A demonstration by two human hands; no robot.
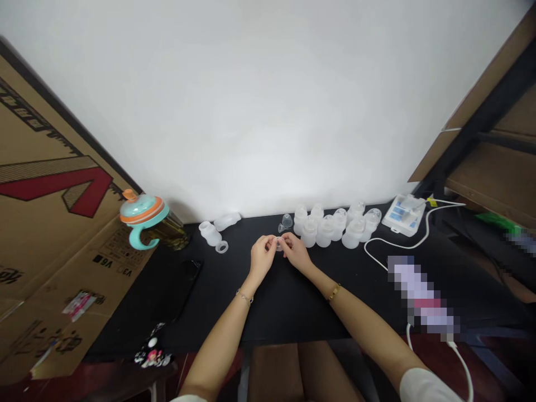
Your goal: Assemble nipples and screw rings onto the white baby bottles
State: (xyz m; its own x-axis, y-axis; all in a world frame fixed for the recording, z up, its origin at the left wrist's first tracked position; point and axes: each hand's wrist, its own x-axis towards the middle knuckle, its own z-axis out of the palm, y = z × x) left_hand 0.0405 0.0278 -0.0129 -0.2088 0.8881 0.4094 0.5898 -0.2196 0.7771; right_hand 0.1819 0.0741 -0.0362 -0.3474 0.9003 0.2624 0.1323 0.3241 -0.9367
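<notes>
Both hands meet over the middle of the black table (293,301). My left hand (262,258) and my right hand (295,251) pinch a small clear silicone piece (278,243) between their fingertips. Just behind them lies a loose clear nipple (285,222). A cluster of several small translucent white bottles (335,226) stands to the right of it. To the left lie two more bottle parts (210,233) (227,221) and a clear ring (221,247).
A teal and orange sippy cup (144,218) stands at the left by a large cardboard box (50,223). A black phone (182,285) lies flat. A white device (404,213) with a white cable (397,245) sits at the right, under wooden shelving (486,145).
</notes>
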